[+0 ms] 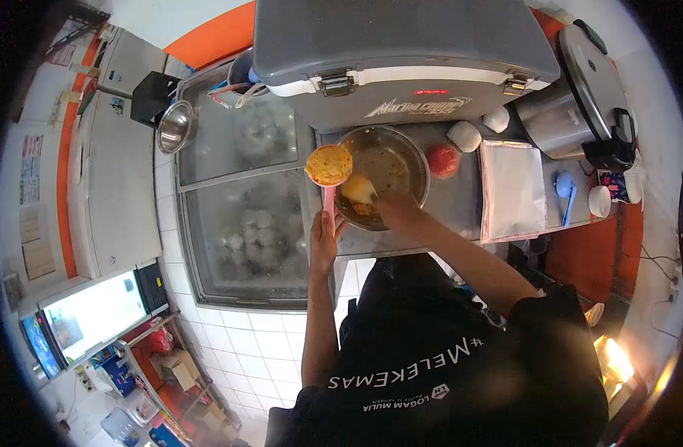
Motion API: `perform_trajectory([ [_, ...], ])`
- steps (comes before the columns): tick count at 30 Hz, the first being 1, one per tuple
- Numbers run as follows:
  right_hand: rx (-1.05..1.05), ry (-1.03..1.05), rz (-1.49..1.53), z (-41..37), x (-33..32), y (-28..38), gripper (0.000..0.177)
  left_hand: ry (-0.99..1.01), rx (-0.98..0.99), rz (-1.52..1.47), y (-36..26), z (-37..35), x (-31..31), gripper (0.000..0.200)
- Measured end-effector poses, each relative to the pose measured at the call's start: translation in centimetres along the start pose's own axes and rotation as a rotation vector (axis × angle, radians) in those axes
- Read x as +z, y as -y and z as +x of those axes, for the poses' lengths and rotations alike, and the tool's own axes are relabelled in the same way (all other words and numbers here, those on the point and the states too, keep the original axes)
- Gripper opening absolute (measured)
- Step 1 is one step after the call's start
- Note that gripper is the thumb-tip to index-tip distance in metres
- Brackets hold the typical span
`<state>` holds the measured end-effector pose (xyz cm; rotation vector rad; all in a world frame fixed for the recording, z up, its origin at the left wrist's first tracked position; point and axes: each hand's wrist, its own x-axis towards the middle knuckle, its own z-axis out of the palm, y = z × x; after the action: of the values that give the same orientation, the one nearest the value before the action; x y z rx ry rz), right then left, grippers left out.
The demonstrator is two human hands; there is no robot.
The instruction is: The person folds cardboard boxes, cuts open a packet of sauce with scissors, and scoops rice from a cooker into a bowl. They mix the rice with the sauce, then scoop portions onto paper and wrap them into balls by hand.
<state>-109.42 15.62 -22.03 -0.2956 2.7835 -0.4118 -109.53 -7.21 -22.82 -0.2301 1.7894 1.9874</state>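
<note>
My left hand (326, 237) is closed around the handle of a pink scoop (329, 200), held upright at the left rim of a metal pot (423, 160). An orange-yellow, thick food (329, 165) fills the scoop's bowl. Inside the pot, my right hand (398, 211) grips a pale yellow spatula (359, 189), its handle mostly hidden by the fingers. The spatula's blade is low in the pot, beside some orange food (364, 208) near the bottom edge. Oily brownish residue with specks coats the pot's floor.
Right of the pot lie a red round bundle (443, 160), white round bundles (464, 136), clear plastic sheets (513, 190) and a blue spoon (566, 197). A grey cooler (408, 74) stands behind. A glass-topped freezer (241, 179) is at left, a large steel cooker (561, 119) at right.
</note>
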Motion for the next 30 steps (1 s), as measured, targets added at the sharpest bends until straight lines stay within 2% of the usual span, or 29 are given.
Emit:
perform_trajectory([
  [1, -0.04, 0.063, -0.001, -1.2, -1.1, 0.8, 0.022, 0.013, 0.004, -0.024, 0.0, 0.1, -0.1, 0.058],
  [4, 0.044, 0.208, 0.005, -0.7, -4.6, -0.2, 0.024, -0.018, 0.006, -0.053, -1.1, -0.5, 0.5, 0.06],
  [7, 0.156, -0.167, 0.043, 3.1, -3.2, -2.3, 0.027, -0.031, -0.019, -0.056, 0.1, 0.0, 0.3, 0.062],
  [10, 0.13, 0.078, -0.027, 1.7, -0.4, -0.5, 0.029, -0.006, 0.012, -0.025, -0.3, -0.1, 0.5, 0.063],
  [12, 0.047, 0.015, -0.104, -2.9, 0.4, 2.0, 0.028, 0.002, 0.043, -0.012, -0.1, 0.1, 0.4, 0.063],
  [13, -0.001, -0.013, -0.147, -4.2, -0.6, 2.8, 0.028, 0.0, 0.06, -0.013, -0.1, 0.1, 0.6, 0.063],
  [16, 0.084, 0.125, -0.014, -2.1, -5.4, 1.6, 0.024, 0.03, 0.031, 0.028, -0.5, -0.3, 0.4, 0.061],
  [19, 0.136, -0.106, -0.09, 1.8, -4.2, -1.7, 0.022, -0.003, 0.073, -0.011, 0.4, -0.2, 0.5, 0.06],
  [22, 0.151, 0.002, -0.16, -1.9, 0.9, 0.2, 0.021, 0.007, 0.054, -0.052, 0.5, 0.1, 0.5, 0.061],
  [25, 0.09, 0.338, 0.007, -4.8, -2.1, 2.8, 0.021, -0.013, 0.087, -0.075, 0.1, -0.1, 0.9, 0.062],
  [26, 0.094, 0.263, -0.08, -4.3, -3.2, 2.6, 0.02, -0.012, 0.069, -0.047, -0.4, -0.2, 0.8, 0.064],
  [28, 0.116, 0.126, -0.062, -2.1, -8.0, 0.7, 0.019, -0.011, 0.099, -0.058, -0.1, -0.5, 0.9, 0.066],
  [30, 0.246, 0.26, -0.2, 1.7, -9.8, -3.2, 0.018, 0.001, 0.103, -0.051, 0.2, -0.5, 0.8, 0.067],
])
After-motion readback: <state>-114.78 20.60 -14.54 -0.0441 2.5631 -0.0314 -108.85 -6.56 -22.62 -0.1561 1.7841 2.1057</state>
